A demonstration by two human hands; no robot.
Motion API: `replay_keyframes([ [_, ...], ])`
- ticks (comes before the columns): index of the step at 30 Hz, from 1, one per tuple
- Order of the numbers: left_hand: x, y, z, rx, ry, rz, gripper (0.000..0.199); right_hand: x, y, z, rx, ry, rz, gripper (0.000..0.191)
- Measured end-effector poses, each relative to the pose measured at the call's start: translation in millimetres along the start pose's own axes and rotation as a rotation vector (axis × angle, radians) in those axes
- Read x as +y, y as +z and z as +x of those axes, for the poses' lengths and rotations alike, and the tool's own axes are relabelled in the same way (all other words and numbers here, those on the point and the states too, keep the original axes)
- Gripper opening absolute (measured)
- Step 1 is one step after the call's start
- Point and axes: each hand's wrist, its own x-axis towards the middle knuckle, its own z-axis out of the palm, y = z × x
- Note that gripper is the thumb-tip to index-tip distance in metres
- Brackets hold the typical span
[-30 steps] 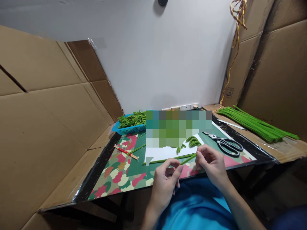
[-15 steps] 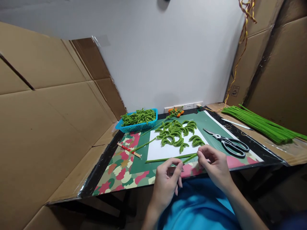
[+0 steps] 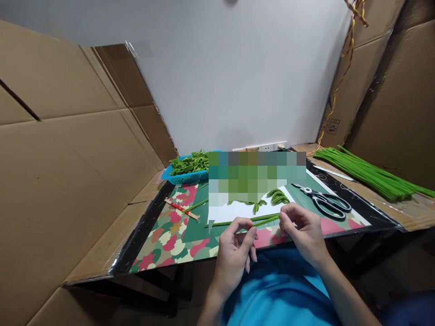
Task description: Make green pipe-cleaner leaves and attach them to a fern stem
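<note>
Between my two hands stretches a short length of green pipe cleaner, close to the near edge of the table. My left hand pinches one end with thumb and forefinger, its other fingers loosely curled. At the opposite end, my right hand is closed in a pinch too. Just beyond lies another green pipe cleaner along the front of a white sheet. Bent green pipe-cleaner pieces rest on that sheet; a blocky blur hides many of them.
Black-handled scissors lie right of the sheet. A bundle of straight green pipe cleaners is at the far right. On the left are a blue basket of bent green pieces and chopsticks in a red wrapper. Cardboard walls flank the table.
The pipe cleaner between my hands now lies flatter, its left end slightly higher with my left fingertips. The view has shifted a little, and a blocky blur now covers the table's middle.
</note>
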Motion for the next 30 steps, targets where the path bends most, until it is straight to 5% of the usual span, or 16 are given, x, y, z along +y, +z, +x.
replay_keyframes([
  [22, 3.6, -3.5, -2.0, -0.056, -0.007, 0.098, 0.034, 3.7, -4.5, -3.5, -0.131, 0.003, 0.062, 0.018],
  [30, 8.2, 6.9, -0.6, -0.111, 0.031, -0.119, 0.034, -5.4, 4.9, -8.1, -0.135, 0.009, 0.205, 0.017],
])
